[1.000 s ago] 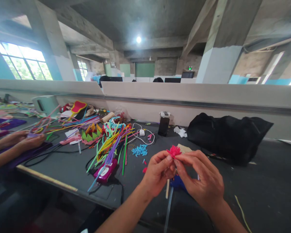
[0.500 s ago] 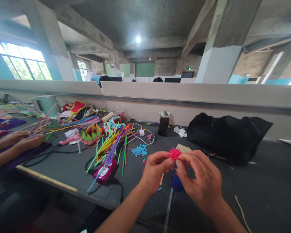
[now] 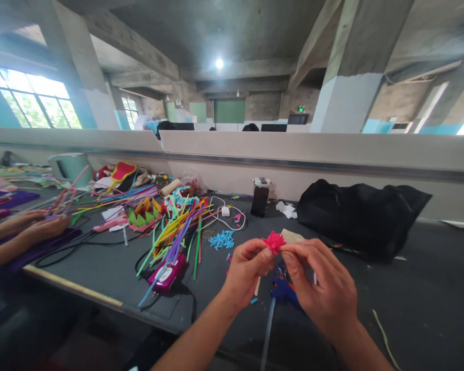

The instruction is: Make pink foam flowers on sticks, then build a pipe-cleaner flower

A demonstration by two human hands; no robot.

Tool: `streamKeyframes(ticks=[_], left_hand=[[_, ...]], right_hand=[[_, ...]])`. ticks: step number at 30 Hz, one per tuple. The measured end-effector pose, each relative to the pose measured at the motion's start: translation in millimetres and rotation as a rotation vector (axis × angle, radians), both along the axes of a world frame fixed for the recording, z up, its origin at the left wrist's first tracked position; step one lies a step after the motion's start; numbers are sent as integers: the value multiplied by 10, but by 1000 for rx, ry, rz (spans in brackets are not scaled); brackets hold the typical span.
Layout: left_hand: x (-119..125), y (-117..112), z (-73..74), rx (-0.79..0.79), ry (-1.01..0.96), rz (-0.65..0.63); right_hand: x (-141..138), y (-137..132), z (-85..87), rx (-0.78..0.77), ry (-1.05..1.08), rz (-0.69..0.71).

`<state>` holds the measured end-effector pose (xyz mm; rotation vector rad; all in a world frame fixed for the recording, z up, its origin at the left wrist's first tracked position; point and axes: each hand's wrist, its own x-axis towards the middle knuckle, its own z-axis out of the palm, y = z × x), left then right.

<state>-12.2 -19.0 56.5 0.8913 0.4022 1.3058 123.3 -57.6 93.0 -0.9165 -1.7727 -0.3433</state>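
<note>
Pink flower (image 3: 274, 241) is held above the table (image 3: 421, 304), petals fanned up and outward; long axis can't really be told, base being covered by fingers. Room ahead is bounded by the phone (image 3: 260, 201), far right by the black bag (image 3: 361, 221); blue tool (image 3: 282, 290) is parked below, partly hidden. Table's front edge is seen at lower left. Flower is pinched narrowly by left hand (image 3: 251, 270) and right hand (image 3: 325, 286), fingertips turned inward, forearms angled up from below.

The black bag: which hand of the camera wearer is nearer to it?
The right hand, on the near side of the black bag; the left hand is farther left, across the pink piece.
</note>
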Motion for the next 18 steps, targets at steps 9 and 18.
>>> streamKeyframes(ticks=[9,18], left_hand=[[11,-11,24,-36,-75,-133],[3,0,2,-53,-98,-175]], right_hand=[[-2,25,-28,2,-25,27],[15,26,-26,9,54,0]])
